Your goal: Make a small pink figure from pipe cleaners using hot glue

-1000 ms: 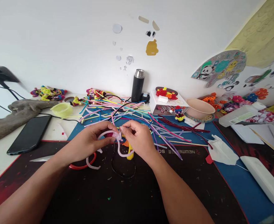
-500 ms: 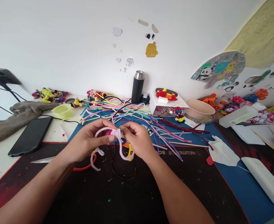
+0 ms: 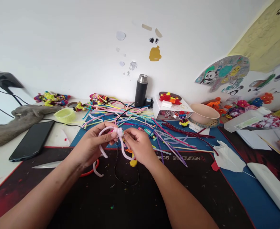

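While my left hand (image 3: 91, 143) pinches a lilac fuzzy-stem bundle (image 3: 119, 131) between thumb and fingers, my right hand (image 3: 140, 144) nips its right edge, so each grip is closed on it, in front of the black flask (image 3: 141, 92) and over the dark mat (image 3: 106, 206). Right of the flask stands a white box (image 3: 157, 111), small reddish things showing through its front, red and yellow pieces (image 3: 170, 99) on top. Farther right of the flask sits a pink bowl (image 3: 204, 116), its bottom hidden from me. The flask itself is capped, its contents out of sight
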The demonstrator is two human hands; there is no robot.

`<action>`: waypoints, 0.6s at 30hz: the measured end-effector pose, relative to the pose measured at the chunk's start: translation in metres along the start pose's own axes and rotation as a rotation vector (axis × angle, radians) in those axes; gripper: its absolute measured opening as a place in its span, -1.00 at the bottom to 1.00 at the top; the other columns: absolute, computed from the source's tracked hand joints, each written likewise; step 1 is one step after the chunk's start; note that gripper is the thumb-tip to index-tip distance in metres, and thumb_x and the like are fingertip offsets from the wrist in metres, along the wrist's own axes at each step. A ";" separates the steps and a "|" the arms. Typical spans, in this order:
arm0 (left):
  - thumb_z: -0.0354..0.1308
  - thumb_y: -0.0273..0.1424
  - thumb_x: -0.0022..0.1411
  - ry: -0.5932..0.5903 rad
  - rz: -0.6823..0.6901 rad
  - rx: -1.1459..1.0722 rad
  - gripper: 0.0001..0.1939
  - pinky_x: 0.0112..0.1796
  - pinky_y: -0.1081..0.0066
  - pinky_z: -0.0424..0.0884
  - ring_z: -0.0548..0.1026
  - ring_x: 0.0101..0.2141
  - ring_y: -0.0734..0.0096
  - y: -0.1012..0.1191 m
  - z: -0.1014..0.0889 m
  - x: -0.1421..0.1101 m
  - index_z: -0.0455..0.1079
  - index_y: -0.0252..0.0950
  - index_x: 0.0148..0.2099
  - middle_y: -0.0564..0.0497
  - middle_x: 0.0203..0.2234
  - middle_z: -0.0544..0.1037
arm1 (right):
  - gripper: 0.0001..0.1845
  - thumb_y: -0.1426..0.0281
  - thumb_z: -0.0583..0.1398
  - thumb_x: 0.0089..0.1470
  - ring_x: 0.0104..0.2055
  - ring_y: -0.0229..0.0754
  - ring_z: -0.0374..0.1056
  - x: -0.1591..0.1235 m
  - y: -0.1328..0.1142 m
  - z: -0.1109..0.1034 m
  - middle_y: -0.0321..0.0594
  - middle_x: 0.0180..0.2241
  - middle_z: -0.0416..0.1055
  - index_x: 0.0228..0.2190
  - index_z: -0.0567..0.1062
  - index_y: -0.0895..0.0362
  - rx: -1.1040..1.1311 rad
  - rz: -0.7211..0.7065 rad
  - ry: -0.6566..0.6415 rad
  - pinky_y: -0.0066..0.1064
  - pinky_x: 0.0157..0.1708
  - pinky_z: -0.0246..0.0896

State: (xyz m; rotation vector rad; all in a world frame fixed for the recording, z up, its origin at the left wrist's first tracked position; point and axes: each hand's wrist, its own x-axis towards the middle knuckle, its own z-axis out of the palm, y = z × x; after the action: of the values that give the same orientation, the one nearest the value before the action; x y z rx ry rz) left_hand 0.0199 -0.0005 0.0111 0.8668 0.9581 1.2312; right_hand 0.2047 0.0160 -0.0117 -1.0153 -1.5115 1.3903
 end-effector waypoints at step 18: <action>0.38 0.01 0.29 -0.087 0.209 0.631 -0.57 -0.21 0.31 0.55 0.59 -0.21 0.20 0.005 -0.005 -0.006 0.59 -0.16 0.03 -0.04 -0.16 0.66 | -0.81 0.26 0.24 0.32 -0.52 -0.24 0.25 0.001 0.015 0.006 -0.36 -0.53 0.38 -0.32 0.56 0.08 -0.086 0.018 0.034 -0.44 -0.51 0.08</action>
State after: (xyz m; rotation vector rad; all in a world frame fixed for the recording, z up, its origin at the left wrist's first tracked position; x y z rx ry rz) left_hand 0.0132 -0.0058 0.0152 1.5342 1.2311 1.0593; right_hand 0.1994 0.0162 -0.0265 -1.1024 -1.5513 1.3239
